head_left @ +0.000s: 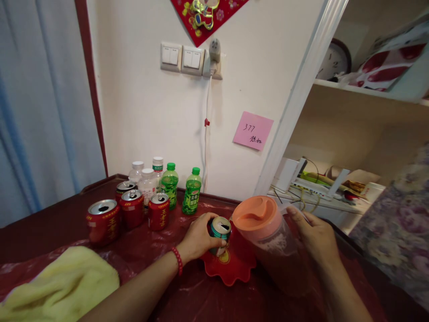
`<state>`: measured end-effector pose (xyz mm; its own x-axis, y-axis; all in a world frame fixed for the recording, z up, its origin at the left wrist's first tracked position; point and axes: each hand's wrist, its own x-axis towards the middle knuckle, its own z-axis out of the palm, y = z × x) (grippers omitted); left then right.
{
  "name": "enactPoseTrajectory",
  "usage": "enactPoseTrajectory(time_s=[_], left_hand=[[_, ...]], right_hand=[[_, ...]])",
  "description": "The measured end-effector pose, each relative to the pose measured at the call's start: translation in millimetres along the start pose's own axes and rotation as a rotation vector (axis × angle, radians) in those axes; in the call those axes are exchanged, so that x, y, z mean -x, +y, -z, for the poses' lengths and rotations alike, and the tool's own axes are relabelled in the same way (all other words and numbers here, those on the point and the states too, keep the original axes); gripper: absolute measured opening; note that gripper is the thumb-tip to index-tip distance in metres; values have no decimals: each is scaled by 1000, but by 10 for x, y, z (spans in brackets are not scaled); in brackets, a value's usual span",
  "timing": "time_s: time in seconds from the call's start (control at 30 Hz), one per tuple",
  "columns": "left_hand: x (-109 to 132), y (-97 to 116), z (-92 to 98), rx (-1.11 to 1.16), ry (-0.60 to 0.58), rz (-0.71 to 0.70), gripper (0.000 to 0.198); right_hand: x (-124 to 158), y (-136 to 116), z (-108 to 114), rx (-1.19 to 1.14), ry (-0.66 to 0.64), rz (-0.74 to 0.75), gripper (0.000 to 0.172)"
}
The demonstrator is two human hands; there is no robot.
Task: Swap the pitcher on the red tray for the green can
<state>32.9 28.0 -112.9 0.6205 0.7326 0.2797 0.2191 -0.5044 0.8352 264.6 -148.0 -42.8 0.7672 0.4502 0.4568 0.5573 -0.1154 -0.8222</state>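
Observation:
My left hand (200,240), with a red bead bracelet on its wrist, is wrapped round a small teal drink can (220,229). The can's top is opened, and it is over a red scalloped plate (231,273). In my right hand (314,232) is the handle of a clear plastic pitcher (275,250) with an orange lid (257,215). The pitcher leans to the left, its lid close to the can. Brownish liquid with foam on top shows inside. Whether any liquid runs from the spout cannot be made out.
Several opened red cans (103,222) stand at the left, before clear white-capped bottles (148,183) and two green bottles (192,192). A yellow cloth (67,286) lies at the front left. Behind the table, a white cord (207,147) hangs down the wall. Shelves (362,89) are at the right.

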Motion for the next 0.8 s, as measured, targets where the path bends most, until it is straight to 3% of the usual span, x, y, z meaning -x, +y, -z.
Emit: enactPoseTrajectory(time_s=[0.8], left_hand=[[-2,1,3,-1,-5,4,62]], right_hand=[[-1,-6,6,2,-16,-31,59]])
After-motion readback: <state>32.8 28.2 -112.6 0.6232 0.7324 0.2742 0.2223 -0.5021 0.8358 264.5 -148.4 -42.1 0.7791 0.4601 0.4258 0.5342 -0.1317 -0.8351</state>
